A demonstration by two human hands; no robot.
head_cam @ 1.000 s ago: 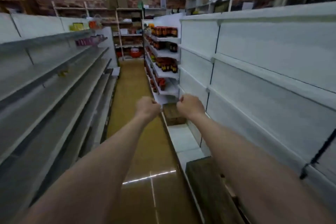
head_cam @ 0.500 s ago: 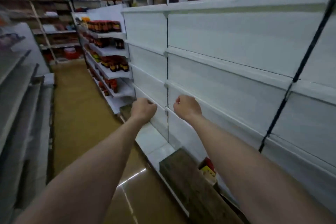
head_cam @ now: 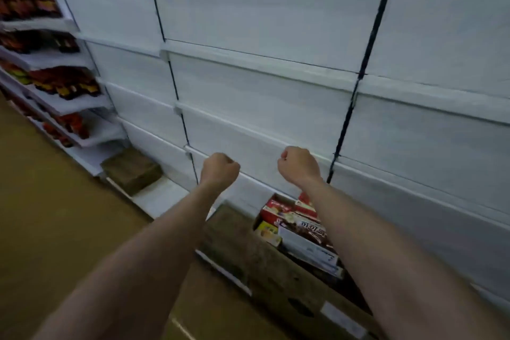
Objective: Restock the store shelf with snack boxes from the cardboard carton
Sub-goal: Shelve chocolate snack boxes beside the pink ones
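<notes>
Cardboard carton (head_cam: 278, 265) below bare forearms (head_cam: 165, 229)

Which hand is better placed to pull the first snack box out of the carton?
Right, probably. The right hand hangs fisted and empty above the snack boxes in the open carton; the left hand sits left of them.

Two hands (head_cam: 219, 170), two cardboard cartons (head_cam: 276, 270), roughly five snack boxes (head_cam: 306, 237).
</notes>
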